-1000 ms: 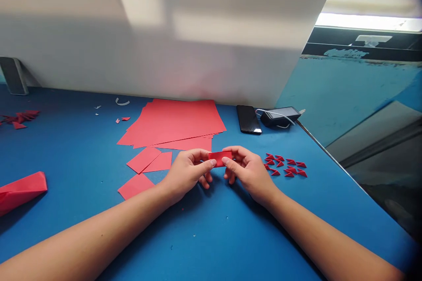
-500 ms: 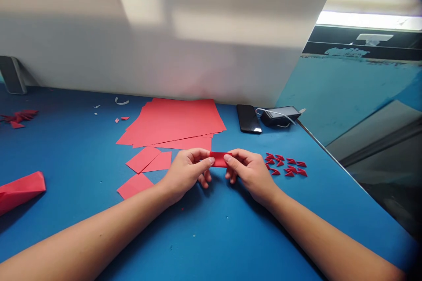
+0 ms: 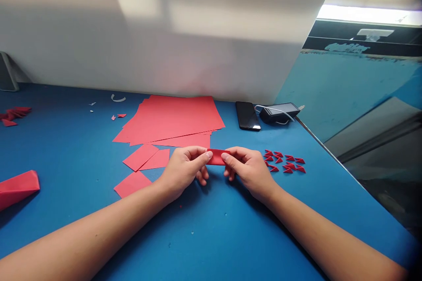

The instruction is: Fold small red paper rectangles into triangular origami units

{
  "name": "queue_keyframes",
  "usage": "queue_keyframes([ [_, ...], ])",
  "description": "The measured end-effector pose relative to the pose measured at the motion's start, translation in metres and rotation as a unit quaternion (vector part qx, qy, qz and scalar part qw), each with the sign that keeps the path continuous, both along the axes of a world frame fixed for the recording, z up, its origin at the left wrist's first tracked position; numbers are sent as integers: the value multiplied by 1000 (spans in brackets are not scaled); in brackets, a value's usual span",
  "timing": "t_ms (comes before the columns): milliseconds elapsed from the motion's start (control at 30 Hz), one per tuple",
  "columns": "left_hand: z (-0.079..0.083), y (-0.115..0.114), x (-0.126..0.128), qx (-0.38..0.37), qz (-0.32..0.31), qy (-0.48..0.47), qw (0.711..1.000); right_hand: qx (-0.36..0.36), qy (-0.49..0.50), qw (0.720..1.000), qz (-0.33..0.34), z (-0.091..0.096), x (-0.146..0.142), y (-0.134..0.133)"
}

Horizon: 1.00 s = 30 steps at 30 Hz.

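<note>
A small folded strip of red paper [image 3: 216,157] is held just above the blue table [image 3: 214,228] between both my hands. My left hand [image 3: 184,170] pinches its left end with thumb and fingers closed. My right hand [image 3: 247,169] pinches its right end the same way. Just beyond my hands lies a stack of red paper sheets [image 3: 171,118]. Three small red rectangles [image 3: 141,164] lie to the left of my left hand. A cluster of several small folded red triangles [image 3: 285,162] sits to the right of my right hand.
A white board [image 3: 181,35] stands upright along the back of the table. A black phone [image 3: 247,116] and a dark device with a white cable [image 3: 278,113] lie at the back right. More red folded pieces [image 3: 15,114] and a larger red folded sheet [image 3: 16,186] lie at the left. The table's edge runs diagonally on the right.
The strip looks narrower now, and both hands stay pinched on its ends. The view has tilted slightly, so everything sits a little lower and to the left.
</note>
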State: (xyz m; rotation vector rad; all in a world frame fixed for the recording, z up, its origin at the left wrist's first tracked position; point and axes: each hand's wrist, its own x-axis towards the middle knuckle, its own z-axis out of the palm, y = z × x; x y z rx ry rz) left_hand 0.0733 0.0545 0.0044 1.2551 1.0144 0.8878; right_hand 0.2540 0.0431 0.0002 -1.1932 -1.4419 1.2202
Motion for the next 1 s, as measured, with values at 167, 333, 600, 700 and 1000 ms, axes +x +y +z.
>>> queue_keyframes([
  [167, 1, -1, 1, 3, 8, 17, 1000, 0, -7, 1000, 1, 1, 0, 1],
  [333, 2, -1, 0, -3, 12, 22, 1000, 2, -2, 1000, 2, 1, 0, 1],
  [600, 0, -1, -1, -3, 11, 3, 1000, 4, 0, 1000, 2, 1, -1, 0],
  [700, -2, 0, -1, -2, 12, -19, 1000, 5, -3, 1000, 6, 0, -1, 1],
  [1000, -4, 0, -1, 0, 14, -19, 1000, -2, -3, 1000, 7, 2, 0, 0],
])
